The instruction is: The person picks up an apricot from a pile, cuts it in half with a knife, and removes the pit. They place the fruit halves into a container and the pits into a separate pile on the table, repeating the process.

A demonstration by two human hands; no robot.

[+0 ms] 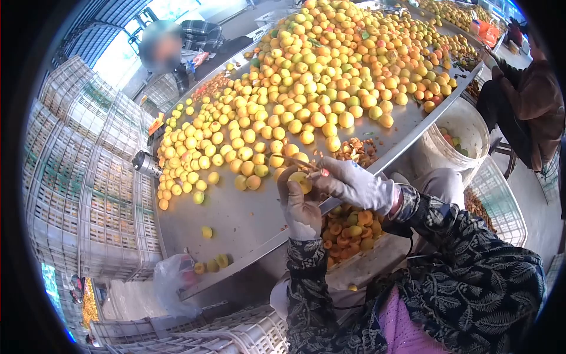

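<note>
At the front edge of the metal table [236, 223], my left hand [300, 206] wears a pale glove and holds a yellow apricot [302, 182] between its fingers. Also gloved, my right hand [354, 184] is closed on a thin tool with a reddish handle [321, 173], which lies against the apricot. A large heap of yellow and orange apricots [306, 82] covers much of the table beyond both hands. Pits and scraps [357, 151] lie just behind my right hand. Below my hands is a container of halved apricots [348, 233].
Stacked plastic crates [88, 189] stand at the left. A white bucket [463, 133] with some fruit is at the right, near a seated person [525, 100]. Another person [162, 50] is behind the table. A plastic bag [172, 283] hangs at the table's near-left corner.
</note>
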